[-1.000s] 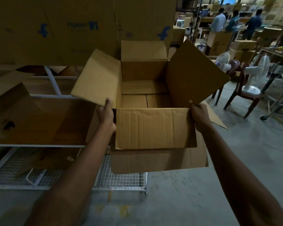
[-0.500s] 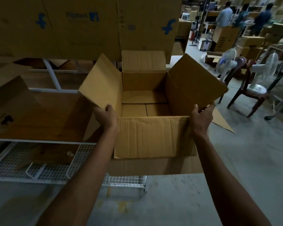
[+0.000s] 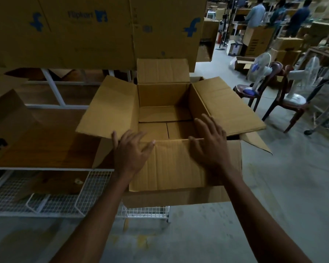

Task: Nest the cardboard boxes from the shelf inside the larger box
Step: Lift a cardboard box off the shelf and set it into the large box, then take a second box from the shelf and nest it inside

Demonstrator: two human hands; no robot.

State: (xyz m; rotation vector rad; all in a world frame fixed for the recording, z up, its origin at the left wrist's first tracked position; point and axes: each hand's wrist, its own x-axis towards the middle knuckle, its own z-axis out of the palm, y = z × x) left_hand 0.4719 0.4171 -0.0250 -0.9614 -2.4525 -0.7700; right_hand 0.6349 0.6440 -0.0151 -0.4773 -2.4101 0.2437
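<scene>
An open brown cardboard box (image 3: 164, 95) sits at the end of the shelf, its four flaps spread outward and its inside empty. My left hand (image 3: 130, 149) lies over the near-left corner, fingers spread, holding nothing. My right hand (image 3: 210, 140) hovers over the near rim, fingers apart, its tips reaching above the box opening. The near flap (image 3: 171, 166) hangs down toward me between both hands. Large flat printed cartons (image 3: 95, 29) stand on the shelf level above.
A wooden shelf board (image 3: 46, 145) on a white frame runs to the left, with a wire mesh rack (image 3: 51, 194) below. Chairs carrying table fans (image 3: 262, 71) stand at the right. People work among stacked boxes (image 3: 258, 37) in the far background. Concrete floor lies underneath.
Both hands have let go of the box's side edges and moved inward over the near flap with fingers spread. The right flap has dropped flatter. The box rests lower and nearer.
</scene>
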